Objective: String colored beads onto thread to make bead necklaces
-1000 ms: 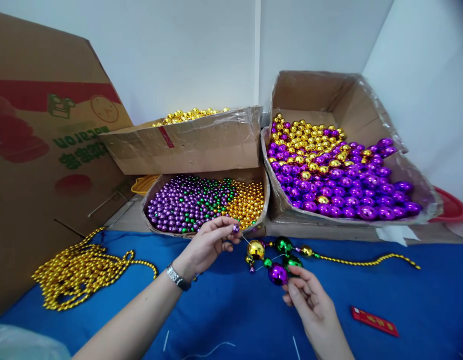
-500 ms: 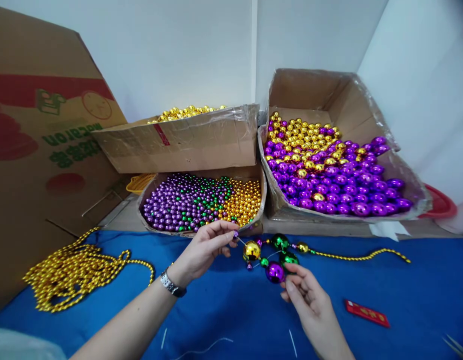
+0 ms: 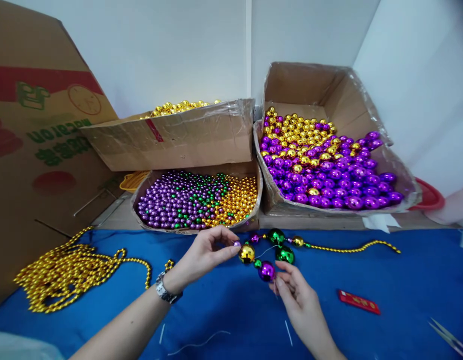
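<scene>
A bead strand (image 3: 271,252) of large gold, green and purple balls lies on the blue cloth (image 3: 404,295), trailing a thin gold bead chain (image 3: 351,247) to the right. My left hand (image 3: 204,255) pinches a small purple bead (image 3: 237,244) right against the big gold ball (image 3: 247,253). My right hand (image 3: 297,300) is below the large purple ball (image 3: 266,271), fingers curled and touching the strand there. A watch is on my left wrist.
A low box (image 3: 195,200) of small purple, green and gold beads sits just behind my hands, a box of gold balls (image 3: 178,132) above it, a large box (image 3: 329,165) of purple and gold balls at right. A gold chain pile (image 3: 66,272) lies left; a red packet (image 3: 359,302) right.
My left hand has slid the small purple bead down the thread until it meets the gold ball. The view has tilted a little, so everything sits slightly left and lower.
</scene>
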{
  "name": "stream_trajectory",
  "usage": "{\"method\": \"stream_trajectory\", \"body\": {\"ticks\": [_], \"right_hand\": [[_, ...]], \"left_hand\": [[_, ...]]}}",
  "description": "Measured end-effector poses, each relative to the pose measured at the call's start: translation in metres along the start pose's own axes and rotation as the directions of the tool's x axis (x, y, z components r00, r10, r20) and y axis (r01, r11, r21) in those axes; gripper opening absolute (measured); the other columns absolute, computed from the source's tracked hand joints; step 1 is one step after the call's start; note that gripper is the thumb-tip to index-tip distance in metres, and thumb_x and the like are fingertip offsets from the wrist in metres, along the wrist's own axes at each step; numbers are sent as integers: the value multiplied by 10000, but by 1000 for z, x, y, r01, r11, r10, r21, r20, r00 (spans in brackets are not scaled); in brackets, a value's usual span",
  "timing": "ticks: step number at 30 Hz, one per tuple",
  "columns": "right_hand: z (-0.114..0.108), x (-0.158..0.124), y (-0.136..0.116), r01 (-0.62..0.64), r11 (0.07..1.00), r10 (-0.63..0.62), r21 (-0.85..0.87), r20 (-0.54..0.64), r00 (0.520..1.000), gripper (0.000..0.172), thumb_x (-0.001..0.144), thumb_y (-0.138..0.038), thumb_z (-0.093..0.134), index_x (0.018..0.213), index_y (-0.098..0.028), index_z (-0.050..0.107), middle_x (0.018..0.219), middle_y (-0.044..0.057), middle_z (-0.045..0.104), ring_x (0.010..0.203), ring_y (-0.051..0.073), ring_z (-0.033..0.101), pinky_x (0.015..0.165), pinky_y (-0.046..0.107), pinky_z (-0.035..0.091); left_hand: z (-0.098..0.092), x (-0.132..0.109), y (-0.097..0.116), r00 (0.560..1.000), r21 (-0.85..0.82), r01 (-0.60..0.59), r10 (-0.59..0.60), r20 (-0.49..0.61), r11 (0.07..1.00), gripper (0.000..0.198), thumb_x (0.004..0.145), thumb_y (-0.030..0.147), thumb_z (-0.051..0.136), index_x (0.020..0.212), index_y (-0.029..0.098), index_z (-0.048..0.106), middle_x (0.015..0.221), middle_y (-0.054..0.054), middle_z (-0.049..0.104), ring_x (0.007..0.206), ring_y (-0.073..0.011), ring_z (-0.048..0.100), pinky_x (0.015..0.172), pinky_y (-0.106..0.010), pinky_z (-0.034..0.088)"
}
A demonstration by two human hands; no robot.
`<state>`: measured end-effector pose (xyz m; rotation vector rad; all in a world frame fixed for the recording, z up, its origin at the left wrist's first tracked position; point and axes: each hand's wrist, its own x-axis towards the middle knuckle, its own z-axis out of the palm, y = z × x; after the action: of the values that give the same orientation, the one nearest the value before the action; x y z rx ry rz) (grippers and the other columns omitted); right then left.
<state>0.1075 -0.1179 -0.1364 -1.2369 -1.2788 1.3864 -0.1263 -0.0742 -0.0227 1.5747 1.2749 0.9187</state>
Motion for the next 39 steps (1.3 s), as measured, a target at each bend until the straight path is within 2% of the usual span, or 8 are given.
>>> {"method": "stream_trajectory", "body": {"ticks": [4,8,12,19,24,29,34,39], "right_hand": [[7,3,24,-29,1000,29,-4,91,995,425,891,-488,462,1194,-191,483,990,94,682,833,203,688,754,310,543],[-6,6,31,141,925,-87,-352,166,982,373,920,-404,403,1232,-221,496,1088,93,662,975,235,653,815,362,525],[-25,12,-7,301,781,-240,-548,182,954,314,928,-308,402,1199,-241,546,1197,80,609,1083,238,586,924,389,450],[-7,22,-71,432,841,-306,-327,371,877,244,956,-286,401,1102,-228,588,904,23,666,768,134,633,695,230,484],[-16,18,-106,407,872,-311,-272,334,890,228,955,-297,417,940,-194,619,658,-23,587,588,94,574,565,199,438],[-26,15,-183,498,864,-453,-79,312,835,198,942,-313,455,946,-211,624,620,-49,546,535,64,540,522,182,445],[-24,17,-236,617,787,-607,11,194,771,195,936,-314,455,945,-222,627,620,-61,496,542,43,517,494,168,410],[-46,18,-245,702,713,-702,-6,-13,712,186,944,-226,462,930,-187,643,615,-48,463,554,40,468,491,194,362]], "left_hand": [[16,-5,-14,999,18,-5,4,36,1000,213,816,327,608,844,122,655,789,-60,669,655,-137,578,581,-241,460],[25,-10,-13,988,163,-150,155,-21,975,185,855,288,558,784,136,638,787,-51,653,732,-152,593,679,-265,463],[24,-10,17,940,253,-314,336,-50,915,107,858,223,557,810,148,616,798,-41,641,733,-137,586,676,-255,458],[29,-1,67,875,184,-441,466,-129,878,62,830,184,598,789,144,621,784,-45,635,748,-145,592,682,-266,472],[35,7,55,900,-228,-419,367,-237,879,182,896,281,499,968,164,618,963,-78,642,829,-171,608,688,-282,493],[54,23,37,950,-418,-270,312,33,867,400,894,439,442,1152,161,572,1120,-114,625,1051,-248,567,889,-384,465],[80,29,36,880,-152,-296,332,340,943,433,775,381,633,1154,178,576,1143,-86,631,1048,-248,573,911,-388,453],[103,30,10,873,139,-360,281,399,922,278,775,359,630,973,163,619,935,-60,680,813,-183,630,713,-266,485]]}}
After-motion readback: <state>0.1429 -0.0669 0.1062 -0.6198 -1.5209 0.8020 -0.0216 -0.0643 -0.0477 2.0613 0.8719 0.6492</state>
